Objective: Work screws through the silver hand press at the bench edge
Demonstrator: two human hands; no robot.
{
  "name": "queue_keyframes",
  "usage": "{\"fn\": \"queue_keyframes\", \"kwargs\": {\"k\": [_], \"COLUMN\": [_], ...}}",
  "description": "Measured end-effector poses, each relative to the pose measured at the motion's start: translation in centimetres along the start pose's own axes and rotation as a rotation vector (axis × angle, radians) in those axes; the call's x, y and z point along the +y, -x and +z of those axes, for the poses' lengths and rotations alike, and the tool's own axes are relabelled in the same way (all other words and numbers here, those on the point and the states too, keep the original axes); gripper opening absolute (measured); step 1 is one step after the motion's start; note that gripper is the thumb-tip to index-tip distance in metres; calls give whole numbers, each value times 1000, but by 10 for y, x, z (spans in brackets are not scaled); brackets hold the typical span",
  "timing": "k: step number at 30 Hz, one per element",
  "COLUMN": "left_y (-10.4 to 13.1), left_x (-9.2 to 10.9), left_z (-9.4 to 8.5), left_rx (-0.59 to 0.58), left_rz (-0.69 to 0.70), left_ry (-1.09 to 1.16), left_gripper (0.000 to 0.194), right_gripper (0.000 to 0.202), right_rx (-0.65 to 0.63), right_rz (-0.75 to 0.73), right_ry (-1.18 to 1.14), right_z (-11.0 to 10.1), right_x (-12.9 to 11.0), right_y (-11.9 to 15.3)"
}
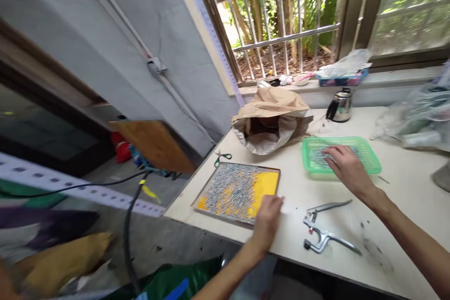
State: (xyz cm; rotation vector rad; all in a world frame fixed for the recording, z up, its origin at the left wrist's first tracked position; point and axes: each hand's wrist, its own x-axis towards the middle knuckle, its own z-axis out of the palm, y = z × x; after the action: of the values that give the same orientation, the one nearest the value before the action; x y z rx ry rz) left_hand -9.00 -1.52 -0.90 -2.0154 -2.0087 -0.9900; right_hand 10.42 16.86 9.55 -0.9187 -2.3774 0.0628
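Observation:
A shallow tray with a yellow bottom (267, 183) lies near the table's front left edge, much of it covered by small grey metal pieces (230, 190). My left hand (269, 218) is at the tray's right front corner, fingers curled; what they hold, if anything, is hidden. Over the green plastic basket (374, 164), which has similar metal pieces in it, is my right hand (344, 164). Its fingers are bent down toward the pieces, and anything between the fingertips is too small to make out. Metal locking pliers (325, 239) lie on the table between my forearms.
An open brown paper bag (277, 108) stands behind the tray. Green-handled scissors (223, 156) lie at the tray's back left corner. A metal kettle (342, 105) is behind the basket, and plastic bags (418, 117) lie at the right. A barred window is behind the table.

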Motion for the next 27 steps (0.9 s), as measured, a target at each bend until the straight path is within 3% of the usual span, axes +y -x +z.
{"fn": "queue_keyframes", "kwargs": {"k": [2, 5, 10, 12, 14, 17, 19, 23, 27], "left_y": [-10, -17, -16, -17, -19, -23, -26, -23, -13], "left_x": [-33, -59, -58, -58, -57, -45, -28, 20, 50], "left_z": [-9, -11, -11, -12, -16, -26, -30, -19, 6], "left_rx": [-51, -246, -535, -565, -522, -350, -322, -544, -693], "left_rz": [-61, -13, 24, 18, -23, -200, -398, -757, -933], "left_ry": [-52, -40, -111, -154, -151, 5, 221, 624, 686], "left_gripper": [26, 22, 20, 20, 20, 18, 14, 22, 26], "right_gripper": [30, 31, 30, 27, 25, 24, 24, 22, 23], "right_rx": [-78, -239, -454, -490, -481, -462, -469, -480, -512], "right_rz": [108, 63, 65, 96, 119, 138, 136, 80, 61], "right_ry": [113, -19, -299, -318, -280, -166, -87, 11, 40], "right_z": [-5, -7, 1, 10, 19, 25, 25, 21, 18], "right_x": [15, 11, -16, -18, -18, -19, -21, -27, -32], "right_y": [6, 46, 131, 154, 168, 175, 174, 171, 171]}}
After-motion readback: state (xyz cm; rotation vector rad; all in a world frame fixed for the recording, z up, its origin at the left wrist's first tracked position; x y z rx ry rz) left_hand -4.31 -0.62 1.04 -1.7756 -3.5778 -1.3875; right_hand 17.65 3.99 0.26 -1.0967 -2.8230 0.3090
